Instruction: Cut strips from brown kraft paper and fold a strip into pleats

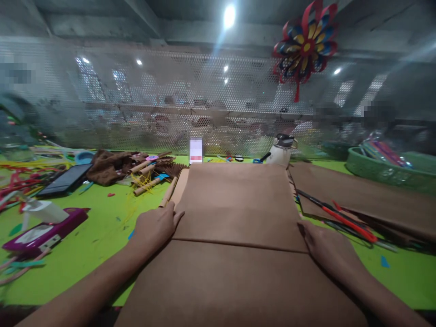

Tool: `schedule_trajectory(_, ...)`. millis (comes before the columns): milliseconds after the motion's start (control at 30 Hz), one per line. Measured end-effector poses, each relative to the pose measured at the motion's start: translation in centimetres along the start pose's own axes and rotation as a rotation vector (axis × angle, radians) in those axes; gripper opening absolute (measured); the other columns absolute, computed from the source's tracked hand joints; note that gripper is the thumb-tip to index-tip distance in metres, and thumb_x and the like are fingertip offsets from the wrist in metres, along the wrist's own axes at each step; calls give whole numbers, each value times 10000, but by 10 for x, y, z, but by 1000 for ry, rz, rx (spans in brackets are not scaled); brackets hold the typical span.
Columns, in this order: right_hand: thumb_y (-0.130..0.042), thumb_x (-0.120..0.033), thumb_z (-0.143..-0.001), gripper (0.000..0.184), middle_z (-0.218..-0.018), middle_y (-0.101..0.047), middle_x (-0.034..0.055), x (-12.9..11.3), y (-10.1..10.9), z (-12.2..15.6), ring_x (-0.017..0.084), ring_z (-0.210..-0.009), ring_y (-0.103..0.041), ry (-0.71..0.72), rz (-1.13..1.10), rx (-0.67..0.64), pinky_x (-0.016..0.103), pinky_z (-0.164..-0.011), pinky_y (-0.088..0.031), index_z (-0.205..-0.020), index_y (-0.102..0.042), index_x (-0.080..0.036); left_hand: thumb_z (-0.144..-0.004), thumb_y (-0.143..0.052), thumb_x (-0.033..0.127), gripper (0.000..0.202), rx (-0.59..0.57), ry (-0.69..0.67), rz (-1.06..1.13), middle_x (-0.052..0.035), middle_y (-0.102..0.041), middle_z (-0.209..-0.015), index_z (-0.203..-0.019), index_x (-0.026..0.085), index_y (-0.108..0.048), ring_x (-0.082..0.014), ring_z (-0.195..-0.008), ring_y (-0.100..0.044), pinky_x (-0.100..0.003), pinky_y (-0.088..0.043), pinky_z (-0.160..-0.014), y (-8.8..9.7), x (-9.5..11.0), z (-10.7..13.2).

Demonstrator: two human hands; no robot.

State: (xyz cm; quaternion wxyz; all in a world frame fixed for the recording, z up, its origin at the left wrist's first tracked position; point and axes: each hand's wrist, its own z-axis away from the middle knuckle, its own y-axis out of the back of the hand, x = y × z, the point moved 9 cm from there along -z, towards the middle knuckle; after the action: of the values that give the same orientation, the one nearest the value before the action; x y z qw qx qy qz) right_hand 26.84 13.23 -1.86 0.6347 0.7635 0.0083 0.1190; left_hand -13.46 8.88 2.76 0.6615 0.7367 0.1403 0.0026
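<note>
A large sheet of brown paper [238, 204] lies in front of me with a straight crease or fold line across it. Its lower part spreads down past the table's near edge. My left hand [157, 227] grips the left side of the sheet, thumb resting on top near the crease. On the opposite side my right hand [323, 247] holds the right edge, its fingers partly hidden. Lighter paper edges show beneath the sheet at the upper left.
Left are a purple power strip [64, 227] with a white plug, a dark phone [66, 179], rolled paper tubes [148, 184] and coloured strips. Red-handled scissors [347, 220] lie on brown paper at right. A jug [281, 152] and green basket [391, 175] stand behind.
</note>
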Motion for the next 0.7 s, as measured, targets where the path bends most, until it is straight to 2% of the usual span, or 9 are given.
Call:
schedule_trajectory(233,-322,-247,-907,340,-849,-692,111,-4,7,1,253,-728,-647,16,-40,25,287,-558,-373,-1143,-562,-196,-892,-233,476,451,3,-4,16,-160,-663,-785,-975,142,-525,-302,-694,-623,-358,-427,-587,7,3,3)
schedule_trajectory(367,-344,-224,-901,313,-843,-692,108,-5,19,1,228,-742,-643,-33,-73,32,271,-574,-361,-1096,-582,-172,-904,-217,414,375,17,-45,38,-122,-644,-771,-936,182,-510,-262,-669,-594,-328,-401,-586,10,6,3)
schedule_trajectory(467,-375,-202,-886,288,-844,-694,101,-5,25,1,218,-741,-643,-64,-95,33,269,-587,-362,-1081,-585,-172,-891,-259,354,292,136,-202,60,-89,-601,-842,-827,199,-498,-251,-780,-550,-302,-392,-617,24,21,2)
schedule_trajectory(533,-387,-199,-881,278,-856,-693,98,-5,27,1,218,-755,-643,-72,-109,37,270,-599,-368,-1070,-590,-179,-873,-307,332,264,168,-351,121,-74,-575,-856,-771,199,-512,-239,-826,-513,-299,-395,-682,32,37,3)
schedule_trajectory(633,-395,-205,-878,276,-858,-695,94,-4,27,1,221,-753,-644,-85,-110,41,269,-601,-374,-1055,-607,-192,-864,-304,277,297,115,-555,197,-65,-566,-867,-725,201,-556,-217,-825,-481,-301,-384,-751,40,60,8)
schedule_trajectory(700,-388,-212,-882,286,-858,-697,94,-3,27,1,221,-748,-645,-92,-110,44,269,-604,-380,-1055,-616,-197,-849,-307,247,310,73,-602,218,-59,-574,-860,-723,212,-588,-206,-802,-478,-292,-385,-748,43,66,9)
